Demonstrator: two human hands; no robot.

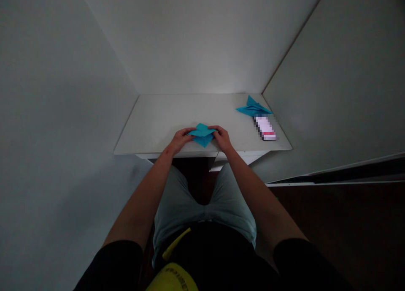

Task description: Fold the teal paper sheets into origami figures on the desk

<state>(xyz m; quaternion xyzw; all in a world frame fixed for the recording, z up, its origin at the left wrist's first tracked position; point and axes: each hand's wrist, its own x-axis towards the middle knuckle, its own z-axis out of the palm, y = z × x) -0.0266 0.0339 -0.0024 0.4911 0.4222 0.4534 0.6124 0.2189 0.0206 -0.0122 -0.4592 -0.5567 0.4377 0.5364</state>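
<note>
Between my two hands is a folded sheet of blue paper (203,132), near the front edge of the white desk (167,109). It has a raised flap at the back and a pointed flap toward me. My left hand (181,140) pinches its left corner, fingers on top and thumb toward me. At the right corner my right hand (222,137) grips it in the same way. Some fingertips are hidden by the paper.
A folded blue paper figure (254,107) with pointed tips lies at the back right of the desk. Just in front of it is a phone (265,128) with a lit, blurred screen. Walls enclose the desk at the left, back and right.
</note>
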